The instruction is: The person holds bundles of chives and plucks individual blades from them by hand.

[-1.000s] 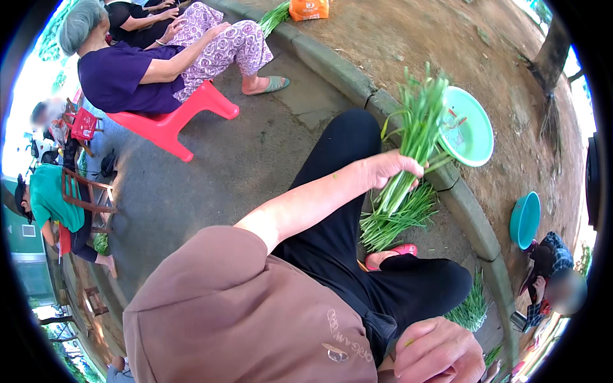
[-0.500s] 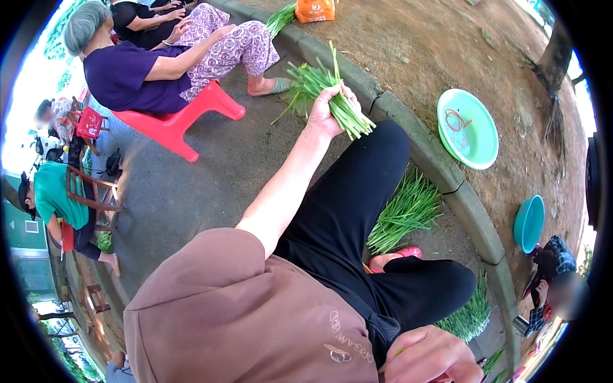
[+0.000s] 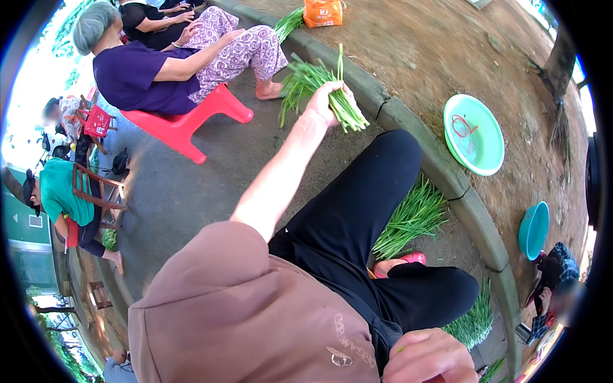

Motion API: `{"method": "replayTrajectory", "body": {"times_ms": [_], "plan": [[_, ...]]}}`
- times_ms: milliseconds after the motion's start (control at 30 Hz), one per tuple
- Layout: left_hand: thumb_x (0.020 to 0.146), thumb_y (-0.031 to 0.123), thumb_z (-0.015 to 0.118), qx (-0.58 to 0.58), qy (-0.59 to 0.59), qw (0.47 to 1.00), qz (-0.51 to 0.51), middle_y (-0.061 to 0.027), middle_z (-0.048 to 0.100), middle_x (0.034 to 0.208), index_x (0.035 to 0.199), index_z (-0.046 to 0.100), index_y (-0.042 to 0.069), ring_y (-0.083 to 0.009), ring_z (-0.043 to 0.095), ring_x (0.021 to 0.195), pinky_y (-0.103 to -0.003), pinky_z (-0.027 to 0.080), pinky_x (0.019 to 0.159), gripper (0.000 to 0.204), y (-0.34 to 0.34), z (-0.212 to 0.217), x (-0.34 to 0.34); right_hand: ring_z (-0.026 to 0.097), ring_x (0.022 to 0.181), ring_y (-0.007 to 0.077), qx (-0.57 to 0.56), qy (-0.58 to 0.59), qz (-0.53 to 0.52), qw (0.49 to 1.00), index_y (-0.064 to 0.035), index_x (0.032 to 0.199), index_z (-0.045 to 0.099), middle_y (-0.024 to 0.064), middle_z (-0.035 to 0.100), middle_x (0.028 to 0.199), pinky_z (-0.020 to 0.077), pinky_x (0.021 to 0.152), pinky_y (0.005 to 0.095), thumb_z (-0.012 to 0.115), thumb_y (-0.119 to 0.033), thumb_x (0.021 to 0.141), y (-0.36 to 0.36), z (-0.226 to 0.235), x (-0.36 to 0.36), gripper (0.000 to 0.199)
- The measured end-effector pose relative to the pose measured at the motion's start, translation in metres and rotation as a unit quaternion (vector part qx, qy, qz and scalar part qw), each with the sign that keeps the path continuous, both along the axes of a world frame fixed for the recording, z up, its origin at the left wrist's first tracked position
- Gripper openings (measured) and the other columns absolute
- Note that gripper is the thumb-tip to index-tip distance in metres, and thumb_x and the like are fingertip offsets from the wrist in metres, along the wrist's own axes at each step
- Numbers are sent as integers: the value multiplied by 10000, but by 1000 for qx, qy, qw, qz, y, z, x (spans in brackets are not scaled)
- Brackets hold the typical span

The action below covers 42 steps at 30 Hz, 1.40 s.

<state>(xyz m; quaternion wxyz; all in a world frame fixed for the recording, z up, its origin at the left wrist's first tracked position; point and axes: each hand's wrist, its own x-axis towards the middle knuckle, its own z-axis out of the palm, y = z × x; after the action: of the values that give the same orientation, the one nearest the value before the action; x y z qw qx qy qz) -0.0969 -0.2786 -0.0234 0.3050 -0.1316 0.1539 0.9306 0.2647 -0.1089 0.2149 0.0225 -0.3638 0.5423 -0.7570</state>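
My left hand (image 3: 325, 102) is stretched far out in front, shut on a bundle of long green chive-like stalks (image 3: 305, 78) held above the concrete curb (image 3: 408, 124). The stalks fan out to both sides of the fist. My right hand (image 3: 428, 357) sits low at the bottom edge by my lap, fingers curled; whether it holds anything is hidden. A loose pile of the same greens (image 3: 412, 217) lies on the ground by my black-trousered leg. A second pile (image 3: 476, 319) lies nearer my right knee.
A person in purple sits on a red plastic stool (image 3: 191, 121) just beyond my left hand. A light green basin (image 3: 476, 137) and a teal basin (image 3: 533, 230) rest on the dirt past the curb. An orange bag (image 3: 322, 11) lies farther off. Another seated person (image 3: 57, 198) is at left.
My left hand lifted the bundle from the pile by the curb and swung it up and to the left, toward the person on the red stool. My right hand stayed low.
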Motion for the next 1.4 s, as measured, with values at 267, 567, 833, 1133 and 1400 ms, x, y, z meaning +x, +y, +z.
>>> {"method": "replayTrajectory", "body": {"times_ms": [267,567,833,1133,1400], "plan": [[738,86,607,-307,54,947,-82,-125,580,681,750,562,15,-276,580,586,-455,518,626,84,-115,-5,-137,582,571,262,-56,-1,-76,996,-100,1098,488,181,607,823,423,481,350,523,-240,871,1,4,5,269],[802,145,597,-319,105,939,-68,-115,588,708,806,563,6,-265,599,642,-422,526,629,143,-51,30,-152,580,563,258,-71,-12,-66,995,-114,1103,488,177,607,826,424,485,346,544,-255,872,5,5,6,276],[732,22,649,-100,189,944,-252,-98,580,691,849,548,-8,-186,606,611,-306,549,588,158,97,127,50,591,578,251,-59,50,-38,996,-117,1120,479,165,610,856,428,490,344,566,-235,872,10,0,4,287],[802,82,618,67,18,930,-362,-37,582,848,1057,517,74,-144,586,713,-340,515,669,274,104,38,182,556,540,198,28,-83,-348,934,-28,689,620,62,591,608,482,568,311,707,-116,751,17,-42,25,138],[792,56,624,-74,106,875,-467,-43,575,870,1095,518,47,-141,572,705,-309,504,659,321,108,22,212,513,664,70,-5,-286,-555,781,0,1021,586,7,568,745,414,625,204,558,-89,889,114,-161,-6,162]]}}
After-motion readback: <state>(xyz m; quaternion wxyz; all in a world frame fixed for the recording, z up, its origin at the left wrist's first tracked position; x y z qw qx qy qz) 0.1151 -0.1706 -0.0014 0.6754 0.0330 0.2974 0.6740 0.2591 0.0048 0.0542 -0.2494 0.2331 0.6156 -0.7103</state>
